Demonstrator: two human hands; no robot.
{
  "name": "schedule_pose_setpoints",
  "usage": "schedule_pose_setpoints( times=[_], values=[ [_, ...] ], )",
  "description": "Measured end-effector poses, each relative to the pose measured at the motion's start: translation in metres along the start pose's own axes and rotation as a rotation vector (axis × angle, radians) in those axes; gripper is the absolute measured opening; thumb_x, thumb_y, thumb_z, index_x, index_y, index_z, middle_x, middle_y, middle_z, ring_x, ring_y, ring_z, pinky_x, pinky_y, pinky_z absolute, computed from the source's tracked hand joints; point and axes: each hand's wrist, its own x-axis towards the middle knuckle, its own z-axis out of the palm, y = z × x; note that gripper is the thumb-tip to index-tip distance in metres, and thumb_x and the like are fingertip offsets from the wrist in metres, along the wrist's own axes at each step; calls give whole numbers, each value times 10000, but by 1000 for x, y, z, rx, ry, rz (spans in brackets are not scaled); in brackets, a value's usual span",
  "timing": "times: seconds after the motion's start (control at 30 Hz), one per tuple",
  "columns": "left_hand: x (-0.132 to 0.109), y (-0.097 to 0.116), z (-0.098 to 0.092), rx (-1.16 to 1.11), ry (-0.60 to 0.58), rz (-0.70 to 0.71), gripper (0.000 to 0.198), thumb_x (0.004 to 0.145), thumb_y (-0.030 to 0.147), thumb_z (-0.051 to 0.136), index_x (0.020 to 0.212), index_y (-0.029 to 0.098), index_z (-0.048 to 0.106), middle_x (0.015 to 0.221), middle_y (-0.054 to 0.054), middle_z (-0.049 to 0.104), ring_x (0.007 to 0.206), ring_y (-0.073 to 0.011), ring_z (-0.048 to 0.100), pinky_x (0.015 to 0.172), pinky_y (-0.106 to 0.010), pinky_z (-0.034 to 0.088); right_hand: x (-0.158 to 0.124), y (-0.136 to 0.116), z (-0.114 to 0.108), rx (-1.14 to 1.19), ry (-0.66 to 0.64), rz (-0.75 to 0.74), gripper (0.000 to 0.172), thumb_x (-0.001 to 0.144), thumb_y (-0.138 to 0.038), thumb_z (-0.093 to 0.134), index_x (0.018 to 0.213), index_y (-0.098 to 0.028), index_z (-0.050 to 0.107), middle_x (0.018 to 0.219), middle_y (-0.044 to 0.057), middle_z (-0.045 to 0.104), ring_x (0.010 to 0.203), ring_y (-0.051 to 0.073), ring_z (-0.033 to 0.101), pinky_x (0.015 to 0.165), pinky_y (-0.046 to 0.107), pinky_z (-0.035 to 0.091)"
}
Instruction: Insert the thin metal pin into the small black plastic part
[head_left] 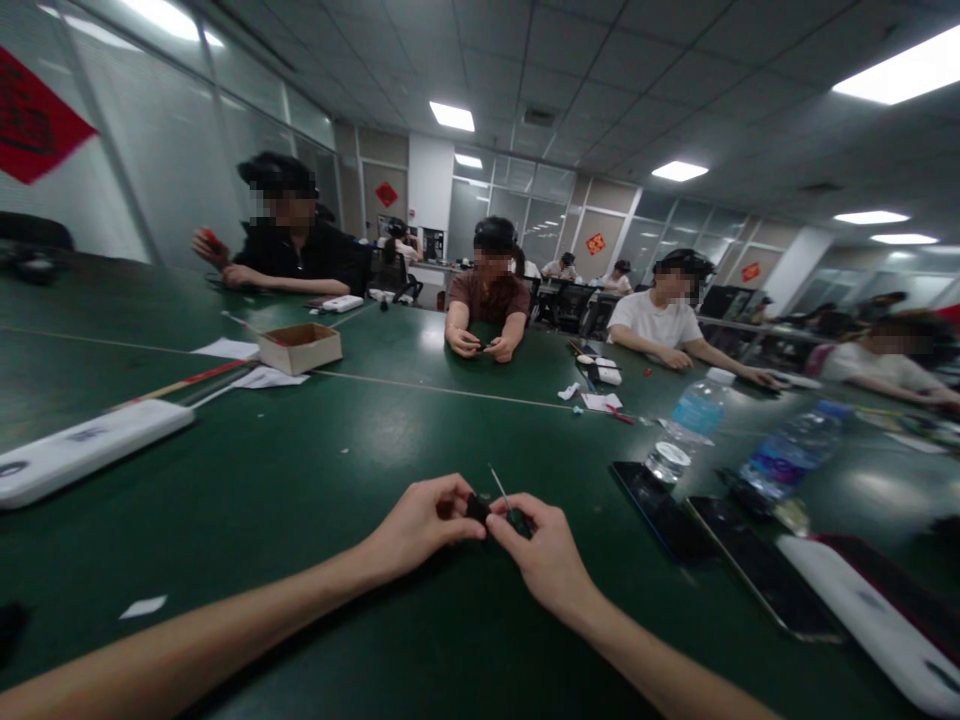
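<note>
Black component is pinched between the closed fingertips of the left hand and right hand, with a thin metal pin projecting from it. Both are held over the green table, a phone lying just to the right.

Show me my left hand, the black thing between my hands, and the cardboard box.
Left hand [420, 525]: head view, on the back of the hand.
Black object [478, 508]: head view, on the part showing between the fingers.
Cardboard box [304, 358]: head view, on its front wall.
</note>
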Motion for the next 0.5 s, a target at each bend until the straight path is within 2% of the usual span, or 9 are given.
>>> schedule_pose_setpoints(
  times=[0.2,0.3,0.4,0.5],
  values=[
    [-1,4,-1,61,7,28,279,697,331,721,878,147,613,661,42,560,606,-108,512,555,-210,382,-1,3,2,-4,-8,17,144,854,-311,562,882,-194,641,807,-11,638,739,134,567,650,229,393],
    [-2,8,-1,63,-31,33,263,760,360,658,915,151,621,683,29,562,605,-109,514,556,-214,389,-1,2,2,-11,-2,15,138,854,-301,553,868,-190,634,794,-10,631,729,133,567,631,224,397],
    [-2,9,-1,26,-58,22,320,844,406,539,1053,169,586,700,16,568,569,-107,516,525,-215,399,-3,0,1,-27,30,13,127,856,-287,544,889,-193,623,809,-6,628,731,135,571,632,224,412],
    [-2,7,-2,-63,-53,-5,433,868,437,490,1232,209,439,626,44,544,475,-94,472,441,-190,363,-5,-1,2,-51,68,-51,112,842,-244,551,923,-197,612,837,-1,624,729,133,576,639,227,432]
  ],
)
